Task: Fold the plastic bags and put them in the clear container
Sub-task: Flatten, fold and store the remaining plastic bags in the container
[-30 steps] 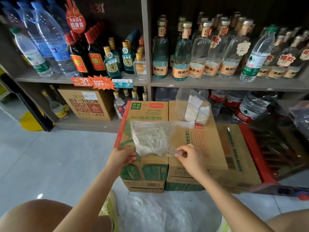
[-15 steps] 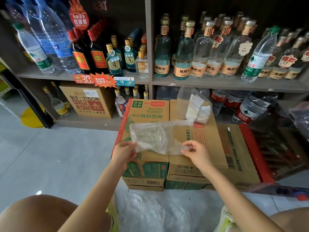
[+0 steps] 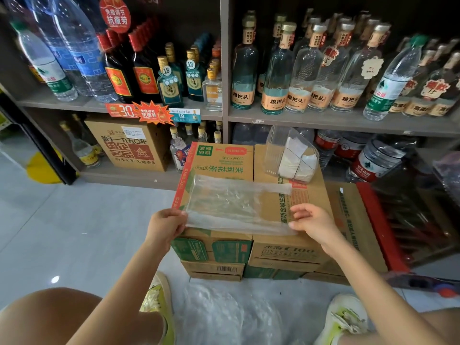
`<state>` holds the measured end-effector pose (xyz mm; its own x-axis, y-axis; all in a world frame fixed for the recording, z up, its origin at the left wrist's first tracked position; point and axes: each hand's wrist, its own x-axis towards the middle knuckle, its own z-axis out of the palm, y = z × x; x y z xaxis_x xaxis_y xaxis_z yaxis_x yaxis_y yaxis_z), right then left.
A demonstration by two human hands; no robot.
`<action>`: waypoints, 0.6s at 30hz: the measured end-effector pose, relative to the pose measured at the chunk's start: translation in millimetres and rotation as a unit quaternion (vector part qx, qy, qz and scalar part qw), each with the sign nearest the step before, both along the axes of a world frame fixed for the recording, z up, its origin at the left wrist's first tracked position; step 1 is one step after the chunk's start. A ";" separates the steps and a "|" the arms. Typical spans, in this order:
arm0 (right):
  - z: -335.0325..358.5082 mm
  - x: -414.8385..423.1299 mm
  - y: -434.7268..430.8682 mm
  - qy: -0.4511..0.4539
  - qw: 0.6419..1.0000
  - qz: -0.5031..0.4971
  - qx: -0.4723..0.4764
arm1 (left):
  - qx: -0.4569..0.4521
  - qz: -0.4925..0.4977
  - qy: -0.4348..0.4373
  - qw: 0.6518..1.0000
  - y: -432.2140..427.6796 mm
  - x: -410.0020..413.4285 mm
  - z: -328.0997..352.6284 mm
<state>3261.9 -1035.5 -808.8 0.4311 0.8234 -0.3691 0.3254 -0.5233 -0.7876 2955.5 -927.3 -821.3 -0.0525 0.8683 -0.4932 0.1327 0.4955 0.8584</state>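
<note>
A clear plastic bag [image 3: 231, 202] lies spread flat on top of stacked cardboard boxes [image 3: 273, 247]. My left hand [image 3: 164, 226] pinches its near left corner. My right hand [image 3: 312, 222] pinches the near right handle end of the bag between thumb and fingers. The bag's far handle stretches to the right toward the clear container [image 3: 288, 155], which stands tilted on the far box top and holds several folded white bags.
More loose plastic bags [image 3: 224, 317] lie on the floor between my feet. Shelves [image 3: 323, 120] of bottles rise behind the boxes. A red crate [image 3: 383, 232] stands at the right, and a brown carton [image 3: 129, 143] sits on the low shelf at the left.
The crumpled bag has been pulled out flat and wider across the box tops. Both hands moved apart, each holding a near end of the bag.
</note>
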 end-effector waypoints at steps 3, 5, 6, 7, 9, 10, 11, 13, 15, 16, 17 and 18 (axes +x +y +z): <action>12.4 -21.4 9.3 -0.215 0.972 0.064 0.063 | 0.022 -0.020 0.057 0.998 -0.6 -4.2 -2.3; 19.8 -45.6 24.7 -0.264 0.948 0.138 0.109 | 0.035 -0.038 0.087 0.995 -2.5 -5.2 -1.2; 20.5 -59.3 35.2 -0.272 0.937 0.182 0.122 | 0.040 -0.046 0.098 0.993 -3.8 -5.4 -0.6; 19.9 -73.8 46.8 -0.280 0.924 0.225 0.132 | 0.045 -0.054 0.110 0.991 -4.8 -5.6 -0.1; 13.9 -102.0 72.9 -0.294 0.894 0.307 0.144 | 0.059 -0.074 0.137 0.986 -5.6 -7.5 -1.2; 8.5 -114.2 85.6 -0.303 0.878 0.344 0.140 | 0.065 -0.082 0.145 0.984 -6.0 -8.5 -2.0; 1.1 -124.4 97.4 -0.315 0.862 0.377 0.126 | 0.070 -0.090 0.150 0.982 -6.6 -9.3 -2.4; -15.7 -137.8 117.9 -0.344 0.833 0.425 0.082 | 0.083 -0.109 0.172 0.976 -7.4 -11.5 -5.0; -30.9 -141.9 133.3 -0.371 0.812 0.449 0.036 | 0.097 -0.133 0.212 0.963 -8.7 -15.2 -8.2; -37.3 -141.6 138.7 -0.382 0.805 0.454 0.022 | 0.102 -0.148 0.233 0.956 -9.5 -17.7 -9.7; -41.6 -140.6 142.3 -0.393 0.799 0.455 0.017 | 0.105 -0.165 0.250 0.948 -10.3 -20.7 -10.7; -44.8 -139.2 145.3 -0.402 0.794 0.455 0.018 | 0.107 -0.183 0.264 0.941 -9.9 -24.5 -11.5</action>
